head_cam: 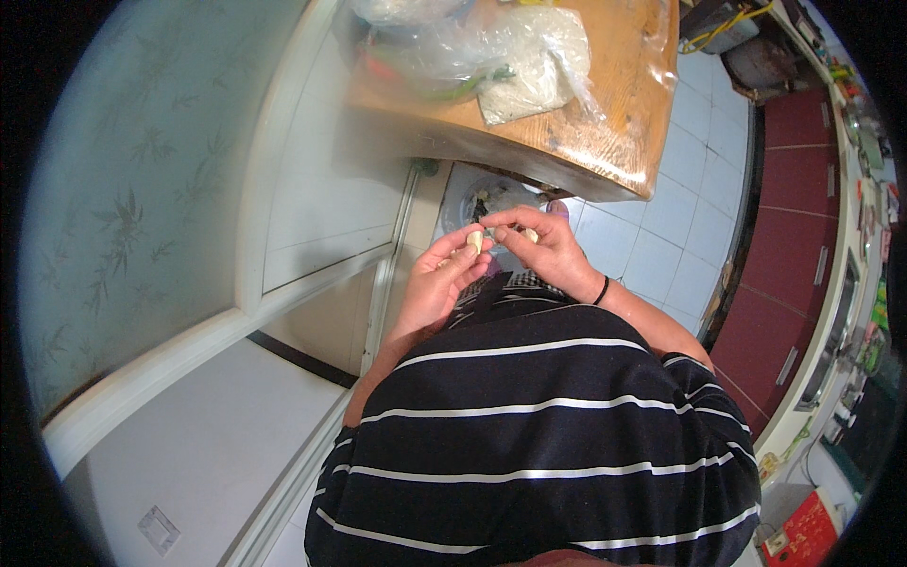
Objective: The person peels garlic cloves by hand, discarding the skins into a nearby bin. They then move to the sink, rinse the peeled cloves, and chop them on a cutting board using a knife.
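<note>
A pale garlic clove [475, 242] is pinched between the thumb and fingers of my left hand [437, 282]. Another pale piece shows lower in that hand, partly covered by the fingers. My right hand [551, 246] is close beside it, thumb and index finger almost together near the clove's top. A second pale clove [530, 235] is tucked in the curled fingers of my right hand. Below both hands, on the floor, a bin with a clear plastic liner [466, 202] holds pale scraps and something dark; my hands hide part of it.
A wooden table [623, 142] stands ahead, bearing clear plastic bags [538, 71]. To the left is a white-framed door with frosted, leaf-patterned glass [134, 170]. Maroon cabinets [769, 276] line the right side, beyond pale floor tiles [655, 248]. A cluttered counter runs above them.
</note>
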Available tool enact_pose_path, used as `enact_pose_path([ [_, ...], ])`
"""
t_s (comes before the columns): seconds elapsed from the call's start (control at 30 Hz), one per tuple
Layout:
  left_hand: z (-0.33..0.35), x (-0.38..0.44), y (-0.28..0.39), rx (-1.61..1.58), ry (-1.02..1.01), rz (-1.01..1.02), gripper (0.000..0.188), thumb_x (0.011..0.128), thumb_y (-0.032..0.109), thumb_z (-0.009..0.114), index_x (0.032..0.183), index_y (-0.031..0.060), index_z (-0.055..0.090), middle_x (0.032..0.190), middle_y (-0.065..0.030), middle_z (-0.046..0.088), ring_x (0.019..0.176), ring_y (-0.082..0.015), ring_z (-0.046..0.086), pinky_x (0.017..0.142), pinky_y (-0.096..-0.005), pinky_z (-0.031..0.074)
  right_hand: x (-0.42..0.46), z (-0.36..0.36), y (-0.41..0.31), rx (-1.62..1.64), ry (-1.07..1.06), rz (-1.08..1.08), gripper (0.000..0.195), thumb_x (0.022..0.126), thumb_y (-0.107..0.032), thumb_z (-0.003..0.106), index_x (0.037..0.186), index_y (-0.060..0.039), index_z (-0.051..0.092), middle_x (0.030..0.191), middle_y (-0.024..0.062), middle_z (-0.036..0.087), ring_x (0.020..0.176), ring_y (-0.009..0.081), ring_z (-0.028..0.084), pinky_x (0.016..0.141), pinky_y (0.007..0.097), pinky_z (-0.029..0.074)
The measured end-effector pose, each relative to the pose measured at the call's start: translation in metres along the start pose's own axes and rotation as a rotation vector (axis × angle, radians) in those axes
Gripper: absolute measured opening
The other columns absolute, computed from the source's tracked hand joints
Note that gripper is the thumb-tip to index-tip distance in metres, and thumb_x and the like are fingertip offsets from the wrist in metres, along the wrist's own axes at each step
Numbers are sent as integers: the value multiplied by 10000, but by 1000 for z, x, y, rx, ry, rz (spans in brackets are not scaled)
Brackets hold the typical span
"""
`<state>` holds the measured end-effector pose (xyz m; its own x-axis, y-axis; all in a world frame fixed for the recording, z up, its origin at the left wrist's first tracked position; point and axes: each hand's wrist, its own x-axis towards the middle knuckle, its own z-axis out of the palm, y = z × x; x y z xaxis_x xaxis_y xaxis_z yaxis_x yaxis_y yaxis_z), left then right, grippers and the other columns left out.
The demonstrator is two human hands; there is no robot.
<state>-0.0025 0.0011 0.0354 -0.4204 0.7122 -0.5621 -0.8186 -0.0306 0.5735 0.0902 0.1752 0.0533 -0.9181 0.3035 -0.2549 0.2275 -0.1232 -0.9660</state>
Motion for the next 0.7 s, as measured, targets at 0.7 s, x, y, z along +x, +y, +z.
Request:
enact_pose_path([
  [0.7, 2, 1, -13, 95, 37, 73, 309, 935, 47, 619, 1240, 19, 583, 1151, -64, 628, 995, -112, 621, 863, -231, 539, -9, 14, 14, -280, 191, -425, 56, 835, -17, 704, 878, 0, 672, 832, 86, 680, 763, 161, 661, 674, 280, 512],
])
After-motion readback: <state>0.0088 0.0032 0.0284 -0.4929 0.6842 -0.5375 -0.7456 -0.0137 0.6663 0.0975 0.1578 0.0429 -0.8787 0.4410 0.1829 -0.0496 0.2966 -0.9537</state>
